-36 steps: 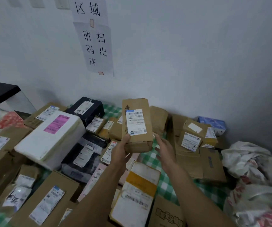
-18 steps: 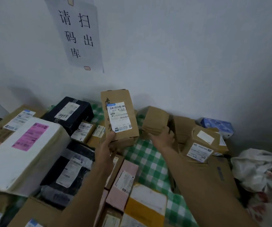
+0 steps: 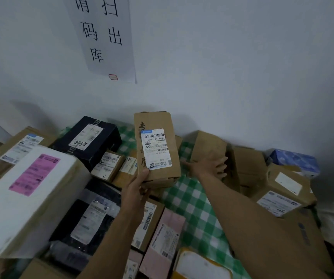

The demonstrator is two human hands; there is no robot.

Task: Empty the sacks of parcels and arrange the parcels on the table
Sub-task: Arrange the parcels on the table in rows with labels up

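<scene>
Cardboard parcel (image 3: 156,150): upright, mid-scene above desk (image 3: 190,204) | left hand (image 3: 136,187) grip closed on its near bottom end | right hand (image 3: 212,167) open, flat against brown box (image 3: 208,146) at far right | handling: likely light, stiff; hold by side edges.

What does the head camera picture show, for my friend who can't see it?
A left hand holds up a brown box with a white label, while the right hand pushes on another brown box by the wall. Many more parcels crowd a green checked cloth, under a paper sign.
</scene>
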